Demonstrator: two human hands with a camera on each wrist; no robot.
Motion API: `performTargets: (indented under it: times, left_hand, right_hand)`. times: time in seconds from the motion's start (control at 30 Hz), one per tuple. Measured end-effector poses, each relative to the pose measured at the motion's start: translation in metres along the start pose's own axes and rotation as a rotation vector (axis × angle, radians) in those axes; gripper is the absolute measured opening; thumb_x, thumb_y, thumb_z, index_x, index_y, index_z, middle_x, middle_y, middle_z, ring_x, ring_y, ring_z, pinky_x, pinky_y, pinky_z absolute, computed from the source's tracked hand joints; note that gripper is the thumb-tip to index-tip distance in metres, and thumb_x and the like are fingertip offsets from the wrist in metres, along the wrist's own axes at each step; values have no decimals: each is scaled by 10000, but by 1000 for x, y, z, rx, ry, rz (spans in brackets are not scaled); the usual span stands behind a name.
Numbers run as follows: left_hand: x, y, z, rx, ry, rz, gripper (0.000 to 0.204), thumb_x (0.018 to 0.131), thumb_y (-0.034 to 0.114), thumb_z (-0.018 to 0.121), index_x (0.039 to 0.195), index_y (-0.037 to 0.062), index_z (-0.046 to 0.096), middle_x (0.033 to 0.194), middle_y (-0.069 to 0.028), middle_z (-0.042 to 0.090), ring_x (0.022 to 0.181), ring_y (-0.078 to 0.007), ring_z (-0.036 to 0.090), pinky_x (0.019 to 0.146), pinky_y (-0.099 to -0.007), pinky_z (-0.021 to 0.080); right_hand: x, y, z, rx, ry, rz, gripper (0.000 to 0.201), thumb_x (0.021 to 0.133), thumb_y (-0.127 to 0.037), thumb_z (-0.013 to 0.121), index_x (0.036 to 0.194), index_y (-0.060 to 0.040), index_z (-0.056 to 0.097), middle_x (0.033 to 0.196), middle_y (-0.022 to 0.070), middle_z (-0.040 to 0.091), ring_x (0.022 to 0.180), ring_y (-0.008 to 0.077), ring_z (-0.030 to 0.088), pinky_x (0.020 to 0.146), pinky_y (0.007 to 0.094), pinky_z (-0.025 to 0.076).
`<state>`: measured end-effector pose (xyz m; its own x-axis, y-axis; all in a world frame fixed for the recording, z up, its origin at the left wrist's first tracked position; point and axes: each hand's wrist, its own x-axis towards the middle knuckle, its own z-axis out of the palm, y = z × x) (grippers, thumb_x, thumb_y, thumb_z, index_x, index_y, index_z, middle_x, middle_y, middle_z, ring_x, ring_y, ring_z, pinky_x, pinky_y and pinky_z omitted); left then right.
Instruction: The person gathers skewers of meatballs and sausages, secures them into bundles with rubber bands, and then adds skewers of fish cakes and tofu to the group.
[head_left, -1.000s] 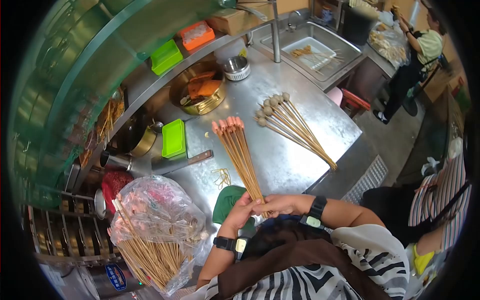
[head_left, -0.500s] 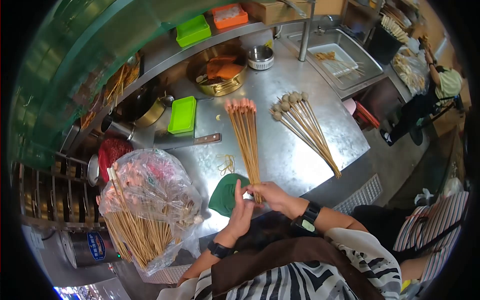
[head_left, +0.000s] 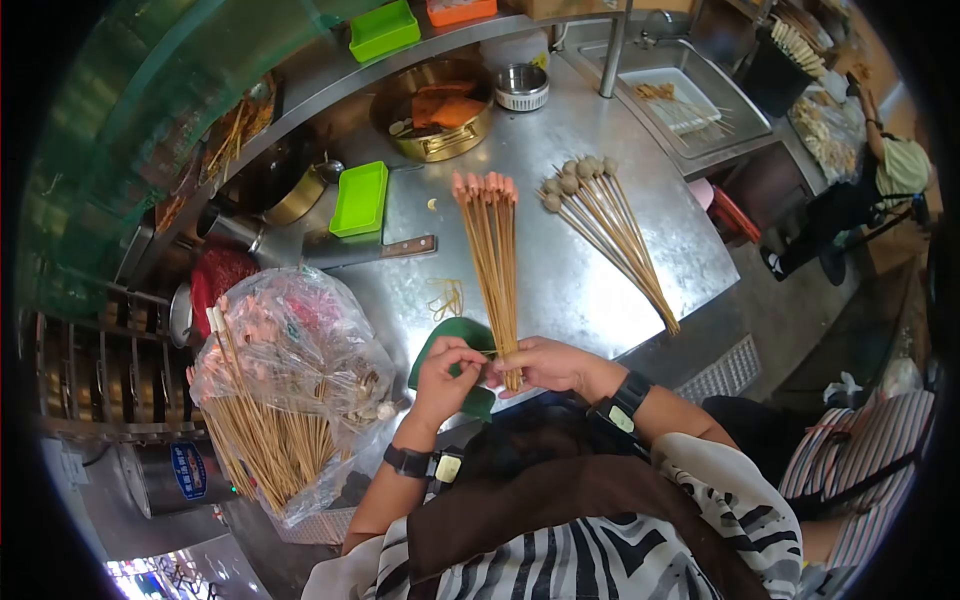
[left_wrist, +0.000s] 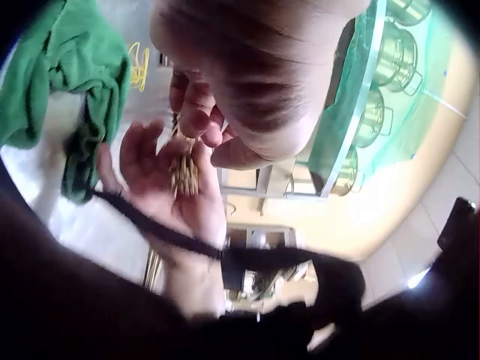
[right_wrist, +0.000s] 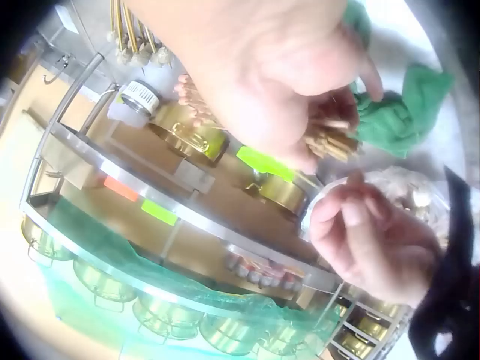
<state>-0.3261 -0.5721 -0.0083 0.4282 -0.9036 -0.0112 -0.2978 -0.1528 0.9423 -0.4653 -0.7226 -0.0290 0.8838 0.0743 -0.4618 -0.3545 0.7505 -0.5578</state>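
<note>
Overstretching could snap the thin band (head_left: 488, 352) the left hand (head_left: 447, 375) pinches, splaying skewers (head_left: 490, 255) the right hand (head_left: 552, 363) grips, lower centre.

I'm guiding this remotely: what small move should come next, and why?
Probably the left hand should wind the thin strand it seems to pinch around the pink-tipped skewers: the right hand grips them together, and the strand reaches them.
</note>
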Motion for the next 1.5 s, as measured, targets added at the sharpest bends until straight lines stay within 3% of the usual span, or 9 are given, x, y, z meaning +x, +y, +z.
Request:
performTargets:
  times: [0.1, 0.17, 0.47, 0.67, 0.97, 1.03, 1.1, 1.2, 1.5]
  left_hand:
    - [4, 1, 16, 117, 12, 118, 266, 746, 14, 637, 1005, 71, 612, 1112, -96, 502, 1026, -194, 515, 880, -314, 417]
    - [-3, -12, 23, -149, 20, -189, 338, 769, 29, 628, 1096, 97, 576, 1315, -124, 387, 1218, -226, 400, 970, -347, 367]
    - [-1, -12, 37, -414, -72, -385, 199, 883, 38, 529, 1074, -16, 542, 1055, -102, 604, 982, -183, 589, 877, -282, 433]
    - [-12, -23, 31, -452, 66, -401, 146, 900, 56, 517, 1021, -8, 569, 1022, -94, 612, 921, -176, 605, 846, -280, 456]
    - [-20, -23, 37, -322, 187, -301, 148, 876, 54, 556, 1014, 1, 563, 964, -81, 628, 901, -147, 614, 800, -262, 485]
    - [-27, -14, 32, -302, 292, -291, 152, 893, 76, 542, 1030, 12, 554, 950, -54, 610, 881, -131, 614, 765, -246, 479]
    - [-39, 0, 15, -256, 445, -298, 153, 890, 75, 541, 1030, 14, 554, 965, -45, 608, 870, -134, 614, 761, -248, 464]
    - [-69, -3, -18, -18, 688, -282, 162, 857, 33, 545, 1018, 22, 562, 1000, -74, 605, 915, -155, 599, 766, -265, 464]
    - [-200, -39, -167, 922, 1326, -475, 571, 740, 156, 668, 1196, -75, 413, 1165, -266, 474, 1128, -381, 435, 981, -428, 338]
  right_hand:
    - [-5, -1, -5, -95, 11, 20, 294, 843, -248, 619, 1055, -49, 573, 896, 79, 621, 873, 188, 622, 724, 346, 524]
    - [-3, 4, -18, -305, 164, 19, 362, 850, -253, 629, 1108, -16, 535, 986, 87, 585, 857, 185, 608, 684, 310, 507]
    - [33, 22, -70, -654, 813, -466, 305, 835, -276, 631, 921, -10, 508, 645, 69, 531, 441, 134, 491, 428, 285, 420]
    - [-56, -9, -78, -732, 931, -504, 246, 847, -199, 602, 966, -3, 512, 713, 89, 549, 650, 156, 511, 579, 319, 434]
    - [-118, -56, -293, -1104, 997, -696, 253, 811, -178, 587, 960, 26, 572, 763, 70, 610, 715, 123, 563, 602, 304, 459]
    - [-137, -98, -212, -1084, 1084, -235, 404, 803, -321, 620, 977, 41, 573, 801, 150, 633, 749, 202, 607, 641, 334, 477]
    - [-136, -91, -266, -1373, 1213, -200, 552, 780, -433, 625, 1067, 32, 550, 961, 252, 618, 950, 385, 595, 809, 419, 455]
    - [-133, -98, -264, -1426, 1307, -56, 638, 795, -434, 610, 1186, 55, 490, 1124, 274, 549, 1061, 395, 528, 895, 417, 413]
    - [-94, -91, -145, -1684, 1345, -649, 489, 858, -240, 579, 1222, 63, 457, 1163, 260, 509, 1095, 391, 478, 943, 419, 371]
